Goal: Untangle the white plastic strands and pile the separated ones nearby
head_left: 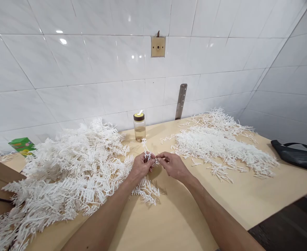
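My left hand pinches a thin white branched piece in front of the bottle, and the piece sticks up past the fingers. The fingertips of my right hand are pressed together on the same piece, close to the left fingertips. A large heap of white branched strands lies to the left and reaches my left wrist. Some strands spread out below my left hand. To the right lies a second, flatter heap.
A lidded bottle with liquid stands behind my hands. A metal strip leans on the tiled wall. There is a green packet at the left, a cardboard box beside it, and a black bag at the right.
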`<state>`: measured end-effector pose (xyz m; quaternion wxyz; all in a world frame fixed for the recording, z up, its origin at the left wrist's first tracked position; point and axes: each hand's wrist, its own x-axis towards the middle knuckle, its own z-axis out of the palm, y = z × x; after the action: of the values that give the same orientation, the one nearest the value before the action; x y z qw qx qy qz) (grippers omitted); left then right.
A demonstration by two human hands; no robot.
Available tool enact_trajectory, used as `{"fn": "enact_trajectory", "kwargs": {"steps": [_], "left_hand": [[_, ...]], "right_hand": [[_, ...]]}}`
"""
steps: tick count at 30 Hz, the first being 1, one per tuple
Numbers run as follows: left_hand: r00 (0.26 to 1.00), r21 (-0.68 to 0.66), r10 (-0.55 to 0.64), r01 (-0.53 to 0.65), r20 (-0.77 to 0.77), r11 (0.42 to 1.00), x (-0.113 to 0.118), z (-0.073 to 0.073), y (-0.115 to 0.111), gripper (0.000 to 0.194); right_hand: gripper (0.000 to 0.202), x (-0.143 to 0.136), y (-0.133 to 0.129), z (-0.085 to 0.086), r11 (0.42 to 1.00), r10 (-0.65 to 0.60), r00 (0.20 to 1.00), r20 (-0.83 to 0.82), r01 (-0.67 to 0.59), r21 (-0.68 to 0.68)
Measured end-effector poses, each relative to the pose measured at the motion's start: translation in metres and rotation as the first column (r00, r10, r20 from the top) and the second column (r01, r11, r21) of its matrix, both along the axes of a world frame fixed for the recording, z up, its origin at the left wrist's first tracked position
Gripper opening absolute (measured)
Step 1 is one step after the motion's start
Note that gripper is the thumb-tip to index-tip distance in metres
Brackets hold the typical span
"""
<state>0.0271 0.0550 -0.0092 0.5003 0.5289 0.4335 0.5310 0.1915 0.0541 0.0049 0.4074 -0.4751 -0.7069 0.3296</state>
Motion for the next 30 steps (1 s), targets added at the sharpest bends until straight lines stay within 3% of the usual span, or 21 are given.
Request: {"fn": "enact_trajectory", "kwargs": {"steps": [5, 12, 19, 24, 30], "left_hand": [[0.999, -0.032, 0.036, -0.036, -0.002, 0.999, -0.001, 0.003, -0.001, 0.029], [0.998, -0.054, 0.043, -0.041, 0.037, 0.998, -0.003, 0.001, 0.000, 0.034], [0.978, -0.206, 0.019, 0.025, 0.207, 0.978, -0.003, 0.005, -0.001, 0.041], [0.982, -0.205, -0.013, 0.052, 0.187, 0.977, -0.003, 0.003, 0.001, 0.041], [0.985, -0.183, -0.064, 0.094, 0.163, 0.979, -0.004, 0.001, 0.001, 0.042]], "right_hand": [[0.019, 0.001, 0.002, -0.004, 0.999, -0.037, 0.999, -0.019, 0.037, 0.000], [0.028, -0.006, 0.000, -0.012, 0.958, 0.054, 0.976, -0.211, -0.110, -0.266], [0.023, -0.008, -0.001, -0.008, 0.975, 0.004, 0.984, -0.176, -0.043, -0.217], [0.025, -0.004, -0.001, -0.004, 0.979, 0.013, 0.984, -0.180, -0.049, -0.200], [0.034, -0.003, 0.003, -0.010, 0.938, 0.074, 0.936, -0.344, -0.183, -0.294]]}}
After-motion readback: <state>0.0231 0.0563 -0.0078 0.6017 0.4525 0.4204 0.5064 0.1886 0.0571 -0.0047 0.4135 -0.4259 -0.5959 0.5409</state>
